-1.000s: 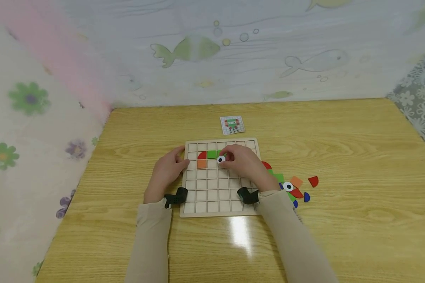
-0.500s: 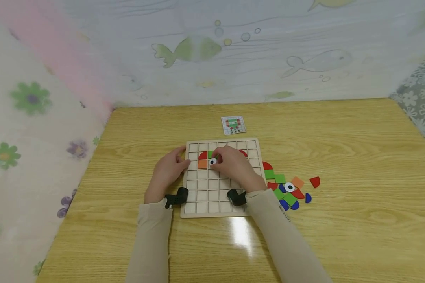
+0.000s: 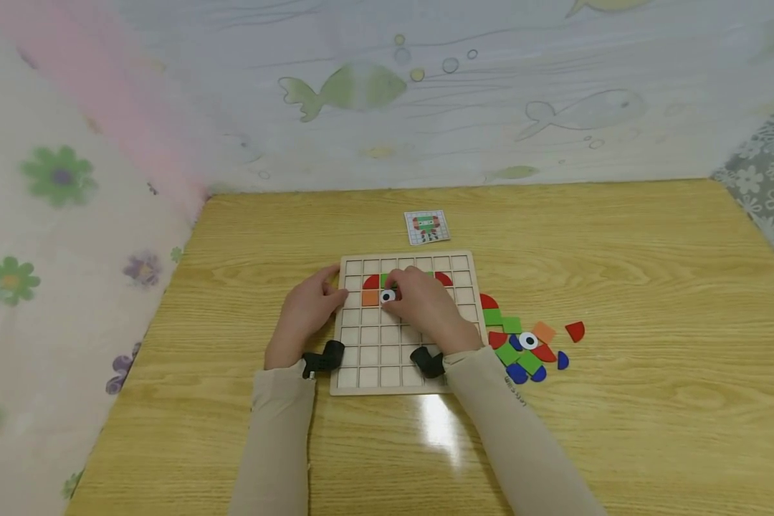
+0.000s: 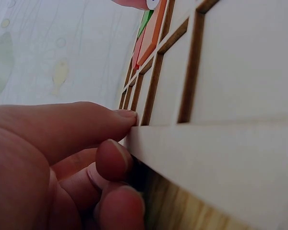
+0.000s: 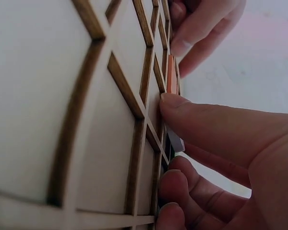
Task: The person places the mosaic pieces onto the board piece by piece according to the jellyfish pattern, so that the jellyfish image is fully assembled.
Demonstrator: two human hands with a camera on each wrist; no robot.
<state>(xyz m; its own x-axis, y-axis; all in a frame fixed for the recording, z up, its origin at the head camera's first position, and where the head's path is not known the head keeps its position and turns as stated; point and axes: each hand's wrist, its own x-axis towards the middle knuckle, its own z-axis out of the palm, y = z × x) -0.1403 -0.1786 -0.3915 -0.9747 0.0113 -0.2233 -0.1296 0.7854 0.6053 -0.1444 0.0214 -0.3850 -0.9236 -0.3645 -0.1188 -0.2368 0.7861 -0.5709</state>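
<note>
A wooden grid board (image 3: 369, 356) lies flat on the table. My left hand (image 3: 307, 309) holds its left edge, the thumb (image 4: 101, 125) on the rim and the fingertips curled against the side. Between the thumb and fingers of my right hand (image 3: 426, 304) is a white round eye piece (image 3: 388, 296) with a black pupil, over the cell right of an orange square (image 3: 370, 298). In the right wrist view the eye piece (image 5: 174, 140) is tilted at the board. Above sits a row with a red quarter-circle (image 3: 372, 282), green squares partly hidden by my fingers, and another red quarter-circle (image 3: 443, 279).
Right of the board lies a loose pile of flat pieces, with a green square (image 3: 512, 325), a second eye piece (image 3: 527, 341), an orange square (image 3: 544, 332) and a blue half-circle (image 3: 562, 360). A printed pattern card (image 3: 427, 226) rests behind the board.
My right hand has moved left across the board with the eye piece, from near the middle to beside the orange square. My left hand has stayed at the edge.
</note>
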